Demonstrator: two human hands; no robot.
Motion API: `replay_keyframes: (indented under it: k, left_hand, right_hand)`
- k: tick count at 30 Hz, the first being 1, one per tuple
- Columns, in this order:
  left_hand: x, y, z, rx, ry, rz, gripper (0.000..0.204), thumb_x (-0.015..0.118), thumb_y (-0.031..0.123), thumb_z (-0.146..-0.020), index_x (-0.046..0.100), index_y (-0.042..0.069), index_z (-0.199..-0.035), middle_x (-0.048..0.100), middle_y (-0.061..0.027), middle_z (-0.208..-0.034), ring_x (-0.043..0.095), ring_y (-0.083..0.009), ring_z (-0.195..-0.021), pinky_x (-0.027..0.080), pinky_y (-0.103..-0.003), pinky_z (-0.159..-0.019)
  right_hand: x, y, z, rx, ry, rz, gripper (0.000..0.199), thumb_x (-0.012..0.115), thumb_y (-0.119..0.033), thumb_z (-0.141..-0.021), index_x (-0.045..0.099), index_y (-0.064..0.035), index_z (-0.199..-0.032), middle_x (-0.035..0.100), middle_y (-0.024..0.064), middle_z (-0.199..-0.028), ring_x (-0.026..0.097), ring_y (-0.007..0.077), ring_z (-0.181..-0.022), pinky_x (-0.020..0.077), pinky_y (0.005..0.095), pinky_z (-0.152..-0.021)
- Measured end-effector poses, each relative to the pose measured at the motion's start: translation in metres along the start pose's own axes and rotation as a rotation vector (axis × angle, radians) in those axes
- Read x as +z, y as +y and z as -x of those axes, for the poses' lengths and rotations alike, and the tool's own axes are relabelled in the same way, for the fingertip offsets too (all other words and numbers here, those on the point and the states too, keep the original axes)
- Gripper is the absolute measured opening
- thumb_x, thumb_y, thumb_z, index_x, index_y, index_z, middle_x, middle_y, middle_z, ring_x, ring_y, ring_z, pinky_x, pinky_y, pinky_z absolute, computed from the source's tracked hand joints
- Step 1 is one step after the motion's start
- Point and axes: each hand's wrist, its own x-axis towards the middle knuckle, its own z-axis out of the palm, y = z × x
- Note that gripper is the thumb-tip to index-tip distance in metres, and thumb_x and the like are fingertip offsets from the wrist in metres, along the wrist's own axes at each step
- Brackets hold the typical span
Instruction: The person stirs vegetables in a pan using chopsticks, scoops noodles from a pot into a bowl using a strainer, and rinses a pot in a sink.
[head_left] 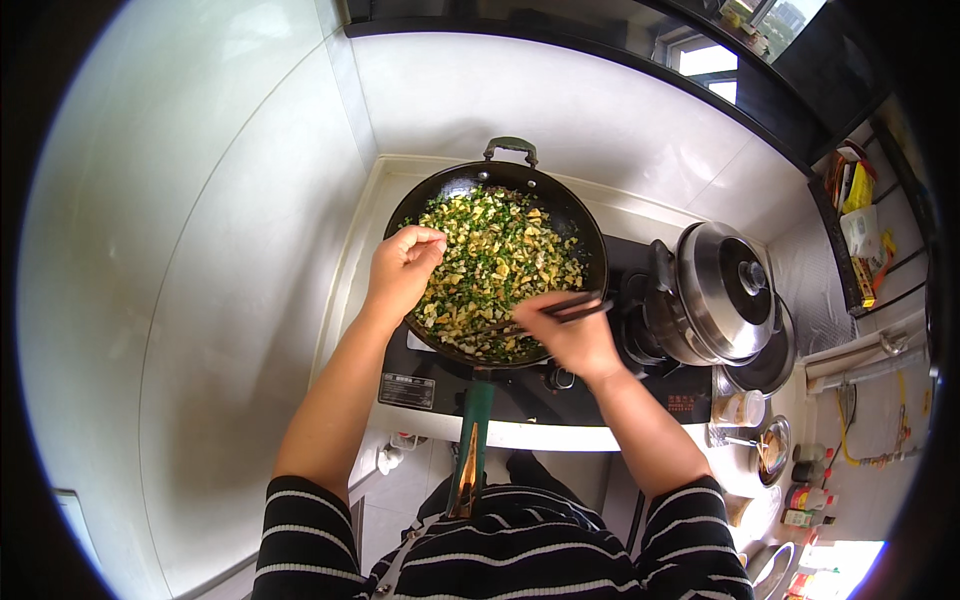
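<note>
A dark wok (600, 240) sits on the black glass stove, full of a chopped mix (500, 240) of yellow pieces and green bits. Above the left part of the mix is my left hand (404, 262), its fingers pinched together; whatever lies between them is too small or hidden to see. My right hand (572, 335), smeared by motion, grips a pair of dark chopsticks (583, 304) over the wok's near right side. Their tips reach into the food. The wok's green handle (475, 430) points toward my body, and nothing holds it.
Right of the wok stands a lidded steel pot (712, 290) on the stove (520, 400). A dark pan (775, 350) lies behind it. Jars, bowls and bottles (810, 497) line the right counter. A white wall (200, 260) rises at left, and a shelf (850, 240) hangs at right.
</note>
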Motion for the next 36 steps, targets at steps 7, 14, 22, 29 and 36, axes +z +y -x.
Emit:
replay_keyframes:
  k: [7, 14, 22, 29, 36]
  left_hand:
    - [0.009, 0.005, -0.001, 0.008, -0.042, -0.025, 0.013, 0.06, 0.01, -0.087, 0.062, 0.002, -0.097, 0.064, -0.0032, -0.087, 0.059, -0.0109, -0.078, 0.047, -0.024, -0.071]
    - [-0.001, -0.004, 0.001, 0.009, 0.028, 0.009, 0.012, 0.062, 0.01, -0.084, 0.064, 0.002, -0.094, 0.065, -0.0043, -0.083, 0.06, -0.0093, -0.076, 0.048, -0.024, -0.069]
    - [-0.001, 0.003, -0.005, -0.03, 0.031, 0.034, 0.013, 0.061, 0.008, -0.085, 0.063, 0.002, -0.096, 0.065, -0.0043, -0.084, 0.06, -0.0106, -0.076, 0.047, -0.024, -0.069]
    - [-0.009, 0.012, -0.006, -0.021, 0.051, 0.024, 0.012, 0.057, 0.005, -0.087, 0.062, 0.002, -0.097, 0.063, -0.0033, -0.089, 0.059, -0.0112, -0.078, 0.048, -0.026, -0.072]
    - [-0.005, 0.002, -0.006, -0.012, 0.043, 0.082, 0.013, 0.061, 0.007, -0.085, 0.062, 0.001, -0.096, 0.064, -0.0035, -0.083, 0.058, -0.0101, -0.074, 0.047, -0.024, -0.068]
  right_hand:
    - [-0.009, 0.057, -0.045, -0.151, 0.319, 0.045, 0.005, 0.069, -0.006, -0.078, 0.07, -0.003, -0.081, 0.067, 0.0044, -0.072, 0.059, 0.0067, -0.062, 0.0478, 0.022, -0.058]
    - [-0.068, 0.032, -0.057, -0.042, 0.507, 0.174, 0.012, 0.067, -0.011, -0.077, 0.067, 0.0004, -0.075, 0.062, 0.0011, -0.061, 0.06, 0.0105, -0.057, 0.0481, 0.0274, -0.052]
    - [0.003, 0.073, -0.089, 0.281, 0.494, -0.273, 0.017, 0.068, -0.016, -0.077, 0.067, 0.0004, -0.079, 0.064, 0.0052, -0.067, 0.064, 0.0132, -0.056, 0.0488, 0.0246, -0.049]
    - [0.033, 0.008, -0.075, 0.045, 0.163, -0.164, 0.008, 0.066, -0.009, -0.078, 0.068, -0.0015, -0.075, 0.063, 0.0012, -0.064, 0.055, 0.0073, -0.058, 0.0437, 0.0246, -0.051]
    - [0.032, 0.052, -0.074, -0.01, 0.104, -0.109, 0.009, 0.071, -0.013, -0.077, 0.069, -0.0041, -0.078, 0.068, 0.0046, -0.073, 0.06, 0.0096, -0.063, 0.0488, 0.0254, -0.061]
